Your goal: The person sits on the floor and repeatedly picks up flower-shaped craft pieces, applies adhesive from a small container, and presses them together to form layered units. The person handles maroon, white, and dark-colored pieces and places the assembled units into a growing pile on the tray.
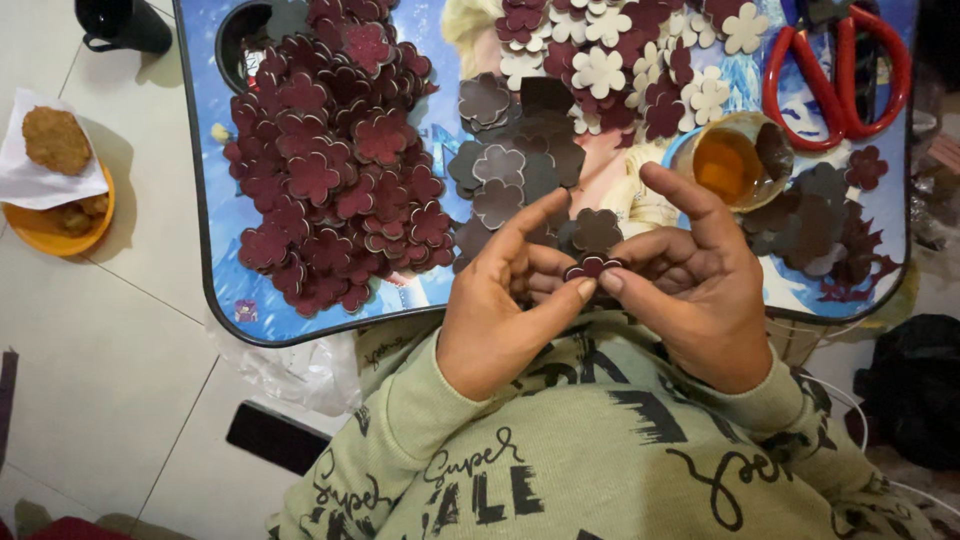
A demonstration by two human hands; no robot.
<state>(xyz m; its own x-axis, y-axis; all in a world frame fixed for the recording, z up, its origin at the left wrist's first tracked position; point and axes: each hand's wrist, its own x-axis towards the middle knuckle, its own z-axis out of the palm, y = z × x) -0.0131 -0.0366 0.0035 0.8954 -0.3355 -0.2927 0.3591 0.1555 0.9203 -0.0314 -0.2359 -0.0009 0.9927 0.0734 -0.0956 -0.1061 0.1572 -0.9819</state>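
My left hand (505,300) and my right hand (690,285) meet over the near edge of a blue picture-printed tray (215,255). Together they pinch one small maroon flower-shaped cutout (592,266) between thumbs and fingertips. Just beyond the hands lie grey-brown flower cutouts (500,165). A big heap of maroon flower cutouts (335,160) covers the tray's left half. White and maroon flowers (620,65) are mixed at the far middle.
A small bowl of amber liquid (735,160) stands right of the hands, red-handled scissors (838,75) beyond it. On the tiled floor at left are an orange bowl of fried snacks (55,215) and a dark mug (122,22). Dark bag (915,385) at right.
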